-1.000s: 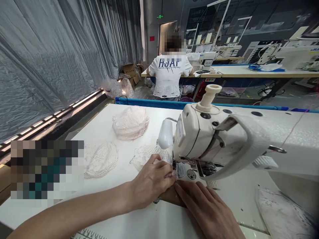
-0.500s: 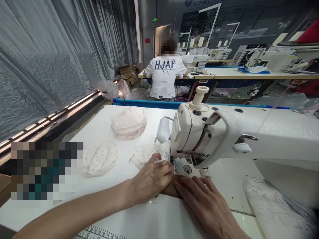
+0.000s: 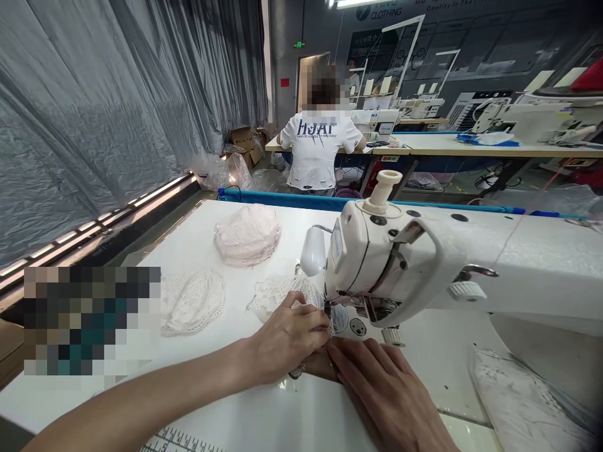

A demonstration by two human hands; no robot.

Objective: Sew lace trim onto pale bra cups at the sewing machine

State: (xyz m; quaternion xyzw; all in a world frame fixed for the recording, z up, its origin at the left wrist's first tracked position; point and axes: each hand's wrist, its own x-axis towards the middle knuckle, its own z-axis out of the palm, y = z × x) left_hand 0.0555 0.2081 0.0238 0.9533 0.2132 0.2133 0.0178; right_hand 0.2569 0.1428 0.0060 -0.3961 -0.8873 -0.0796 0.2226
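A white lace piece (image 3: 276, 295) lies at the needle end of the white sewing machine (image 3: 367, 257), gathered beside the presser foot. My left hand (image 3: 289, 342) is closed on its near edge, fingers bent and pressed down just left of the needle area. The fingertips and the edge under them are partly hidden. To the right, my right hand (image 3: 389, 383) lies flat on the table in front of the machine, fingers stretched forward. Between the hands shows a brownish patch that I cannot make out. A small dark metallic thing (image 3: 296, 373) pokes out beneath my left hand.
A pale pink lace stack (image 3: 247, 235) and another white lace pile (image 3: 195, 301) rest on the white table (image 3: 254, 414). A ruler strip (image 3: 181, 441) runs along the near edge. White fabric (image 3: 522, 389) lies at right. A person (image 3: 315, 144) sits ahead at another table.
The view has shifted slightly, so the machine and background appear a little lower and farther right. Both hands keep nearly the same pose at the lace.
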